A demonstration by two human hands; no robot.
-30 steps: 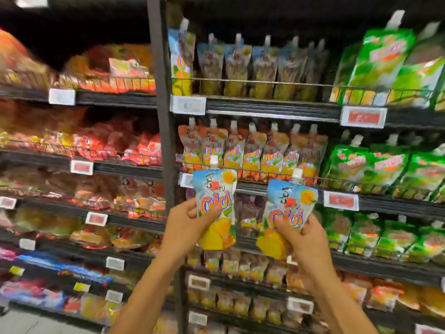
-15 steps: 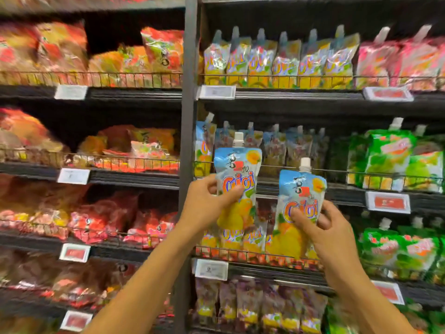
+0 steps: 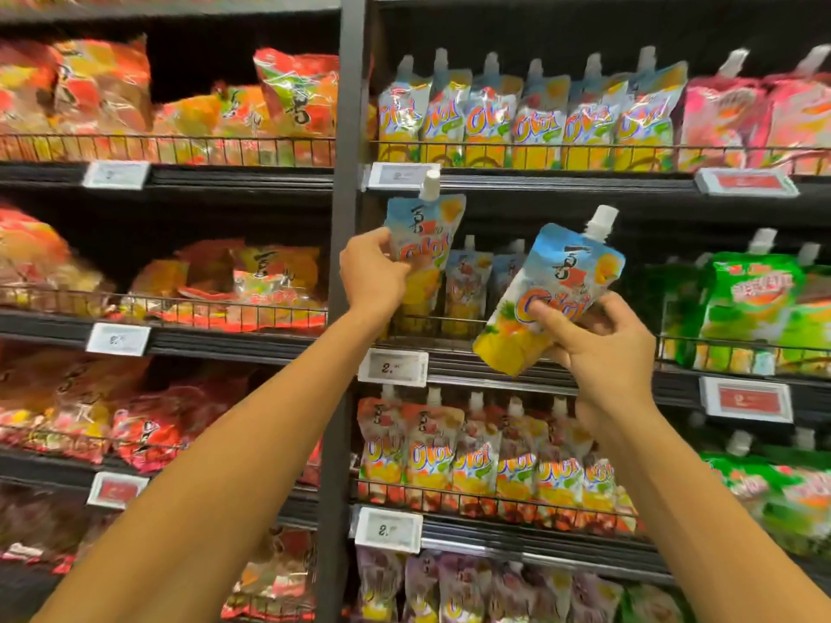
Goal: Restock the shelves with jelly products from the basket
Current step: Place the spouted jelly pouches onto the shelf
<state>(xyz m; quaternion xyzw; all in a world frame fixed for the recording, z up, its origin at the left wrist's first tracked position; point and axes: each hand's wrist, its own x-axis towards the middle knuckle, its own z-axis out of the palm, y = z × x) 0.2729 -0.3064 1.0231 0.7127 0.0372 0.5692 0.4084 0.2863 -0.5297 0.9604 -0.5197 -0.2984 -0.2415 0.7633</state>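
So the left hand (image 3: 375,274) is gripping a blue-and-yellow spouted jelly pouch (image 3: 427,245), fingers wrapped tight around its left edge, thumb lying across the front. That pouch is standing pretty much upright, white cap at the top, and it's sitting right at the far left end of the second shelf (image 3: 494,375), just above the wire rail (image 3: 431,323) and right next to the dark upright post (image 3: 348,173). Can't tell if its bottom is actually touching the shelf, since the hand is covering it.

The right hand (image 3: 607,353) is clamping a second pouch of the same kind (image 3: 553,294), thumb pressing on the front over the logo, other fingers curling behind. This one is tilting to the right, cap pointing up and right, and it's hanging in the air in front of the shelf, not touching the rail.

Behind both pouches a few matching blue pouches (image 3: 467,281) are standing further back in the same row. A white price tag (image 3: 392,367) is clipped to the shelf edge just below the left pouch. The shelf above is holding a full row of similar yellow pouches (image 3: 530,123), with pink ones (image 3: 737,114) to the right. Green pouches (image 3: 751,303) are filling the right part of the second shelf. Left of the post, red and orange bags (image 3: 252,285) are piling up, kinda blurry.
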